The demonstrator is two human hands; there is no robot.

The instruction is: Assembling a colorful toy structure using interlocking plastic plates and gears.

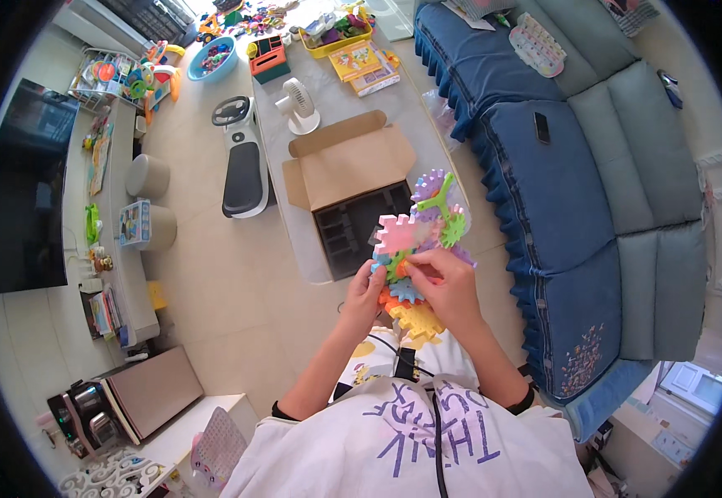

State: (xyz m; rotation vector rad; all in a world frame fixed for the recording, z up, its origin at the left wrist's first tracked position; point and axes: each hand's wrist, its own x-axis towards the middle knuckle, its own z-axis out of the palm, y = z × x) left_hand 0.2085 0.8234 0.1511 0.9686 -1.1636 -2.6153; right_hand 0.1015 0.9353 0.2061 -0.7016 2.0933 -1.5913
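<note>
A cluster of plastic toy gears in pink, purple, green, blue, orange and yellow is held up in front of me, above the near end of the table. My left hand grips its left side, fingers closed near a small blue piece. On the other side, my right hand pinches at a small orange piece in the middle. Below the fingers sit a blue gear and a large yellow gear. A green three-armed piece and purple gears stand at the upper right.
An open cardboard box with a black insert lies on the table, behind the gears. Beyond it are a white fan and toy boxes. A blue sofa runs along the right; a ride-on toy car stands left.
</note>
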